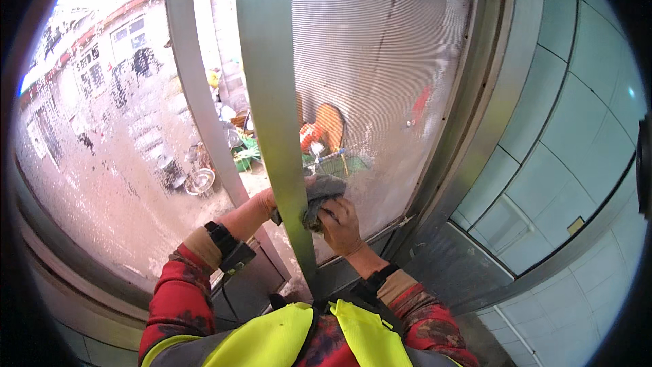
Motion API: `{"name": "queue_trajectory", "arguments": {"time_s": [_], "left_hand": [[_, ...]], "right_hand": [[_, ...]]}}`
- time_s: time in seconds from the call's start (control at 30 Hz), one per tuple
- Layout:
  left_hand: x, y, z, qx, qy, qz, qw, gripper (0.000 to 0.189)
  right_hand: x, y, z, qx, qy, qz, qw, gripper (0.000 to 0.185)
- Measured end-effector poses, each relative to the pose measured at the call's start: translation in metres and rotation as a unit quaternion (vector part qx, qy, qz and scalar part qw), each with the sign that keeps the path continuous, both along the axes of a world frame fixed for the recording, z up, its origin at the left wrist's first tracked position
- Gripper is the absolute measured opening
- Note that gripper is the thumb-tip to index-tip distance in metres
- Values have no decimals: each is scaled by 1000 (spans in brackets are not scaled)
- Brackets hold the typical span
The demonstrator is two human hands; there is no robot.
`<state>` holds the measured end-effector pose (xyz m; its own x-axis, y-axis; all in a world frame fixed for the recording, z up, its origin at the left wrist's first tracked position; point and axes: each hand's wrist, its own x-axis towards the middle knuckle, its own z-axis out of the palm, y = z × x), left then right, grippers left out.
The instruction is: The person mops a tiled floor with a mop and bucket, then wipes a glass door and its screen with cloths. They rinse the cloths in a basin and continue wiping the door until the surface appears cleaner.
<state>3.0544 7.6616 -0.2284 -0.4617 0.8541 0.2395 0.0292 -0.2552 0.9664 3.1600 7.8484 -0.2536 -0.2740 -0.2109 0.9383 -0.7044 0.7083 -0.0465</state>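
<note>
My right hand (pixel 340 224) grips a dark, wet-looking grey cloth (pixel 326 187) against the edge of an upright metal door stile (pixel 272 112). A darker, rough wad (pixel 311 220) shows under its fingers; whether it is part of the cloth, I cannot tell. My left hand (pixel 265 203) reaches through the gap left of the stile and passes behind it. Most of that hand is hidden; a bit of grey cloth shows below it, and what look like fingertips appear beside the cloth right of the stile.
Left is a wet, streaked glass pane (pixel 117 163) in a metal frame (pixel 188 76). A mesh screen (pixel 367 51) fills the right panel. Tiled wall (pixel 575 117) stands at far right. Outside are a metal basin (pixel 199 181), a green basket (pixel 341 165) and a round orange-brown board (pixel 330 125).
</note>
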Motion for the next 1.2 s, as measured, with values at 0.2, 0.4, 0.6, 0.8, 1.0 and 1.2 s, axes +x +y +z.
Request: {"name": "queue_trajectory", "arguments": {"time_s": [0.2,0.4,0.6,0.8,1.0,1.2], "left_hand": [[-30,5,176,150,48,50,986,66],[-42,18,233,222,37,-19,974,65],[-65,27,61,103,-62,-16,993,63],[-55,42,-25,-13,-85,-55,995,61],[-89,43,128,115,29,-50,992,60],[-74,19,153,120,120,-63,983,58]], "right_hand": [[-44,27,195,-144,145,-93,974,14],[-48,29,271,-88,285,-105,949,29],[-31,23,86,-176,3,-44,983,34],[-19,-16,-33,-530,-175,-29,830,13],[-57,17,183,-362,98,-17,927,20],[-84,51,162,-260,156,-144,942,16]]}}
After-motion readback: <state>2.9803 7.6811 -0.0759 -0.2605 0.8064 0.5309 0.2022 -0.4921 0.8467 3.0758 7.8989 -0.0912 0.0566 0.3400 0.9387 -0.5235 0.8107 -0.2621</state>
